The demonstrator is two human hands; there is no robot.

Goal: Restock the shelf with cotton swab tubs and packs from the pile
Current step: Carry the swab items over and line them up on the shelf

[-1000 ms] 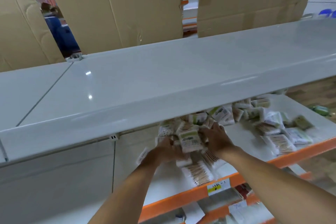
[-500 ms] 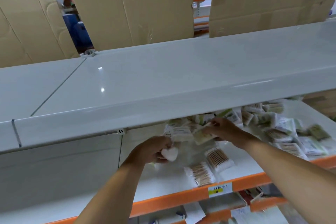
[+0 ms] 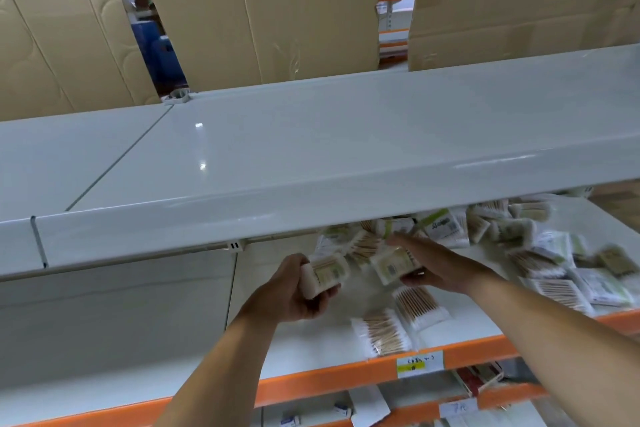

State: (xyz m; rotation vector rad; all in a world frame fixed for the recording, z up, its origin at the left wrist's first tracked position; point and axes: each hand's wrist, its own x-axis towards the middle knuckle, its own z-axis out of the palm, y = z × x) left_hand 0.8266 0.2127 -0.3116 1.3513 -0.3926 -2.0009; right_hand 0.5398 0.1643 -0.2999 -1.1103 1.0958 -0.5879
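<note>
Since half a second ago both hands have drawn back from the pile, each now carrying something: the left hand [image 3: 289,291], which earlier pinched only a small white piece, has its fingers curled round a cotton swab tub [image 3: 322,274] lying on its side, wooden sticks showing through the clear wall and the label facing up; the right hand [image 3: 437,266] has come off the heap and holds a second tub [image 3: 394,263], thumb underneath and fingers laid along its far side, label turned toward the camera — the two tubs sit near each other, apart, above the front part of the white shelf [image 3: 311,350]; this head view is the only one, and it is somewhat blurred by motion. Behind the hands the pile of swab packs [image 3: 512,236] spreads along the shelf to the right, partly hidden under the upper shelf [image 3: 311,156] that crosses the whole frame; two flat packs of wooden-stick swabs [image 3: 398,319] lie just beside each other near the orange shelf edge [image 3: 329,381], which carries a handwritten price label [image 3: 419,363] — its writing is too small to read; brown cardboard sheets [image 3: 270,10] stand behind the upper shelf.
</note>
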